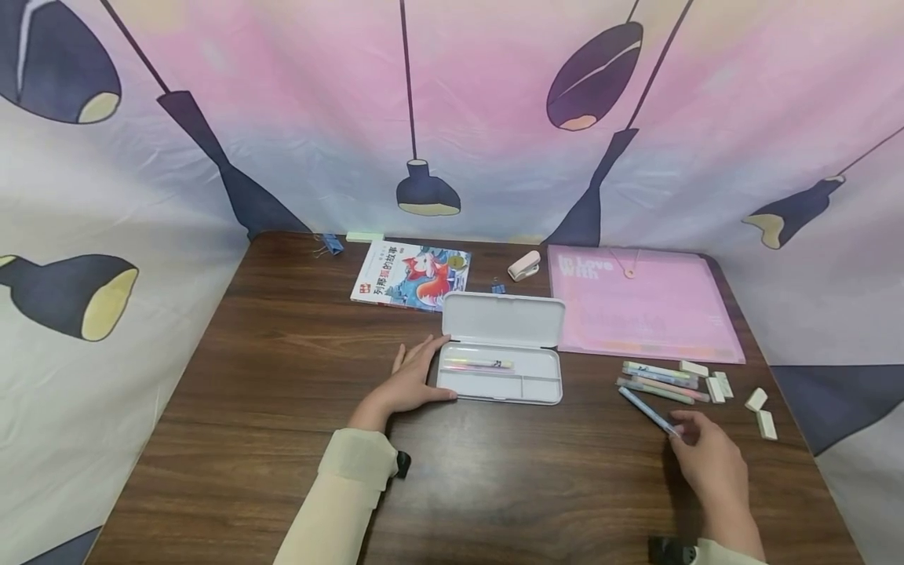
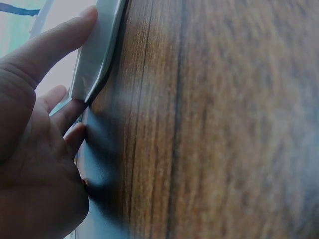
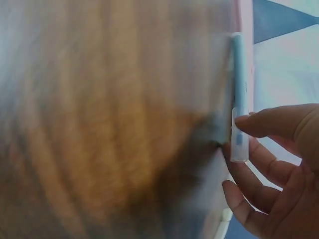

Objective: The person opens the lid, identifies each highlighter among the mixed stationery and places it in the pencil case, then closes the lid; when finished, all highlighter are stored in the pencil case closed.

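A white pencil case [image 1: 504,391] lies with its lid [image 1: 503,320] raised, and a few slim pens [image 1: 479,364] rest in its long compartment. My left hand [image 1: 408,384] holds the case by its left end, thumb along the front wall and fingers at the left side. In the left wrist view the thumb [image 2: 55,47] presses the case's wall [image 2: 94,64]. On the right, my right hand [image 1: 712,459] pinches a blue pen [image 1: 646,410] near its clear end, between thumb and fingers. The right wrist view shows this pen [image 3: 240,74] upright in the frame.
Several pens [image 1: 664,384] lie beyond the right hand, with white erasers [image 1: 766,424] beside them. A pink folder [image 1: 643,306], stapler [image 1: 524,266], fox storybook [image 1: 412,275] and blue binder clips [image 1: 332,244] lie along the table's back. A printed cloth hangs behind.
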Motion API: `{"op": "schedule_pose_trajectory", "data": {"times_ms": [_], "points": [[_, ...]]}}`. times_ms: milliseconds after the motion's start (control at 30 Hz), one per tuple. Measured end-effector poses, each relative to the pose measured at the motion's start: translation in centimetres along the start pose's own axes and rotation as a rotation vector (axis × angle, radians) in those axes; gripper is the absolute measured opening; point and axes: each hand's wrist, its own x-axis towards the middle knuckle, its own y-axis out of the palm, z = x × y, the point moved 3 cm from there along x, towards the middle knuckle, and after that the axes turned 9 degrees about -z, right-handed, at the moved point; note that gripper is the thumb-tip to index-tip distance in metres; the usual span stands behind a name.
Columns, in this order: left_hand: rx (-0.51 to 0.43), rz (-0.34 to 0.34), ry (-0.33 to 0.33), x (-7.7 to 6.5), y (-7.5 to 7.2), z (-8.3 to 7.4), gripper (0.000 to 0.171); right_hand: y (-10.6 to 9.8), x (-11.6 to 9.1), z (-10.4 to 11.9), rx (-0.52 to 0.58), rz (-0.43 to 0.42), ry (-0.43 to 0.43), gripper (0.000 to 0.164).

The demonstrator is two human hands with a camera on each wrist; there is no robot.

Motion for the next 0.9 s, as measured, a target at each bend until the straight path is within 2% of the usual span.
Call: {"op": "schedule_pose_trajectory", "data": {"times_ms": [133, 233, 333, 467, 567, 633, 667, 700, 767, 867, 900], "points": [[0.006, 0.002, -0.013, 0.0, 0.0, 0.0, 0.094, -0.8, -0.3, 0.9, 0.048, -0.002, -0.012, 0.037], [-0.001, -0.004, -0.008, 0.0, 0.1, 0.1, 0.094, -1.5, -0.4, 2.1, 0.119, -0.05, -0.033, 0.044], [-0.006, -0.008, 0.0, 0.0, 0.1, 0.1, 0.092, -2.2, -0.5, 3.4, 0.217, -0.161, -0.036, 0.041], [-0.012, -0.013, 0.011, -0.1, 0.1, 0.2, 0.088, -2.6, -0.7, 5.2, 0.424, -0.322, -0.028, 0.034], [-0.016, -0.015, 0.015, -0.1, 0.1, 0.2, 0.086, -2.3, -0.7, 6.8, 0.56, -0.375, -0.06, 0.03], [-0.019, -0.013, 0.015, -0.1, 0.1, 0.3, 0.086, -1.9, -0.7, 7.9, 0.595, -0.362, -0.086, 0.028], [-0.019, -0.012, 0.013, -0.1, 0.1, 0.3, 0.086, -1.1, -0.3, 8.0, 0.653, -0.359, -0.133, 0.026], [-0.02, -0.011, 0.012, -0.1, 0.1, 0.3, 0.086, -0.6, -0.2, 8.5, 0.666, -0.335, -0.14, 0.026], [-0.019, -0.009, 0.01, 0.0, 0.1, 0.3, 0.086, 2.1, 1.0, 8.0, 0.701, -0.326, -0.225, 0.024], [-0.014, -0.006, 0.008, 0.0, 0.1, 0.3, 0.086, 3.1, 0.6, 9.8, 0.713, -0.274, -0.291, 0.02], [-0.013, -0.007, 0.008, 0.0, 0.1, 0.2, 0.086, 3.0, 0.0, 10.8, 0.688, -0.255, -0.285, 0.02]]}}
